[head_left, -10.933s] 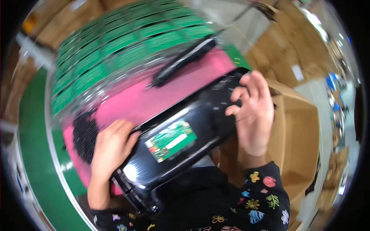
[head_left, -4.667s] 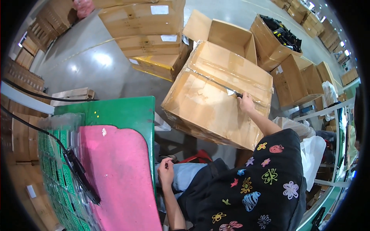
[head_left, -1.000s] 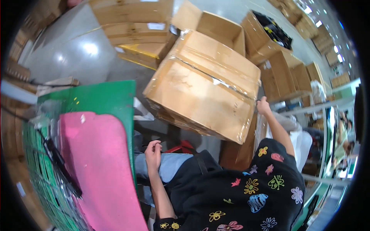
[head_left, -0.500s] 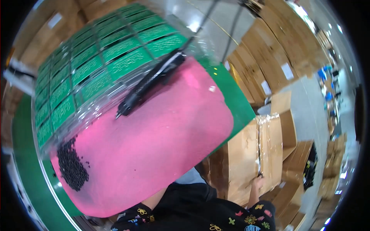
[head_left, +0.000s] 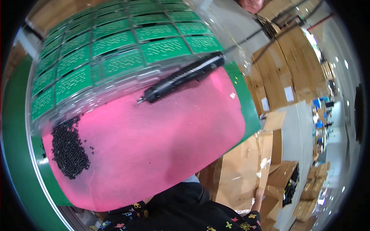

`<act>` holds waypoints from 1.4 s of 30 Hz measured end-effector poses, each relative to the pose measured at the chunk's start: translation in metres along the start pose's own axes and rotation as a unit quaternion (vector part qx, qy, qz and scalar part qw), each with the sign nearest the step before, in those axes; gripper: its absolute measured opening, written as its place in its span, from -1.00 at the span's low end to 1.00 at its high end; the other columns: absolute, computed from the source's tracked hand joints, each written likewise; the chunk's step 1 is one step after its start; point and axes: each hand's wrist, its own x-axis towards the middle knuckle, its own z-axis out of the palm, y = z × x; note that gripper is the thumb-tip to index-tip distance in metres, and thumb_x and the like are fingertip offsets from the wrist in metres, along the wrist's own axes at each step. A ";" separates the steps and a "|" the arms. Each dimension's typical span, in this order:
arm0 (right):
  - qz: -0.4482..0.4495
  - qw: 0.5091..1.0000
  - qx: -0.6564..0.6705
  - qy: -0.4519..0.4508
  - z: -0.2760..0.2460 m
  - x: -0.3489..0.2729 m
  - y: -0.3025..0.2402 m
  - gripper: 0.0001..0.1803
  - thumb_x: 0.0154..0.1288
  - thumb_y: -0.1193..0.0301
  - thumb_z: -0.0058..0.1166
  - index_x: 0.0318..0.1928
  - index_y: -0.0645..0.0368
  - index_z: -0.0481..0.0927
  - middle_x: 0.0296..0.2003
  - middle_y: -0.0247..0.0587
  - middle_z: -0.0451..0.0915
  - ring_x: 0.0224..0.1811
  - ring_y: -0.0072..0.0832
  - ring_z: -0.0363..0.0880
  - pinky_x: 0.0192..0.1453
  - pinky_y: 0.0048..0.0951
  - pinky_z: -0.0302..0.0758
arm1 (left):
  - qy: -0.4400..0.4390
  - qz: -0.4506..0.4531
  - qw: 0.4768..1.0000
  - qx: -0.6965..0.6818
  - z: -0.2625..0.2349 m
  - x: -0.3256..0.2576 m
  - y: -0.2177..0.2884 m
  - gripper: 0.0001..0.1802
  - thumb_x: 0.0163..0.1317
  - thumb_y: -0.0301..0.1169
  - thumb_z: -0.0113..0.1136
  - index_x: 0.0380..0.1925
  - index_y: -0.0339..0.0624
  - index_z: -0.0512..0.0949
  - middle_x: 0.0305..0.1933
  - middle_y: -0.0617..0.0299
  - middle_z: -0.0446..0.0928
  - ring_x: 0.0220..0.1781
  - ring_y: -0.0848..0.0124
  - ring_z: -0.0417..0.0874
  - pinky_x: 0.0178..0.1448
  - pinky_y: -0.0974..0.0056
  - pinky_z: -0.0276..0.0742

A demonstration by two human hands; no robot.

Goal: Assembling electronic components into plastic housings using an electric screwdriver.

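My right hand is low on the right, against the edge of a large brown cardboard box beside the table. It is small in view, and its fingers cannot be made out well. My left hand is hidden below the near edge of the pink mat; only a sliver of that arm shows by the sleeve. On the mat lies a black electric screwdriver, its bit pointing left. A pile of small black screw-like parts covers the mat's left end.
Clear plastic trays of green circuit boards fill the table's far side. Green table surface shows around the mat. Another open carton with dark contents stands right of the box. Tall cartons stand farther back. A black cable runs off the screwdriver.
My view has turned, so the table appears shifted. My right hand stays at the box, now at its right edge; the dark slit between the box's flaps no longer shows.
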 end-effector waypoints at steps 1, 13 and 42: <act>-0.002 0.999 0.035 -0.009 -0.014 0.001 0.015 -0.49 0.41 0.18 -0.25 -0.02 0.39 0.57 -0.07 0.33 0.60 0.01 0.21 0.57 0.12 0.06 0.47 | -0.024 -0.004 1.000 0.005 0.008 -0.001 0.003 -0.84 0.40 -0.38 0.06 -0.17 -0.17 0.59 -0.29 0.29 0.58 -0.34 0.48 0.54 -0.21 0.34 0.49; 0.133 0.983 0.097 0.081 -0.096 -0.121 -0.066 -0.50 0.48 0.07 -0.35 0.10 0.15 0.48 -0.09 0.32 0.61 0.01 0.29 0.55 0.15 0.16 0.41 | -0.335 0.090 0.931 0.110 0.147 -0.014 0.097 -0.87 0.32 -0.45 0.09 -0.25 -0.18 0.62 -0.26 0.19 0.60 -0.20 0.40 0.59 -0.15 0.31 0.50; -0.496 0.864 0.063 0.057 -0.163 0.165 -0.309 -0.81 0.38 0.43 0.03 -0.05 0.15 0.58 -0.17 0.16 0.61 -0.11 0.07 0.59 0.00 -0.06 0.50 | -0.327 0.382 0.791 0.347 0.410 -0.056 0.073 -0.73 0.19 -0.15 0.16 -0.25 -0.05 0.63 -0.05 0.35 0.54 0.20 0.38 0.41 0.28 0.16 0.27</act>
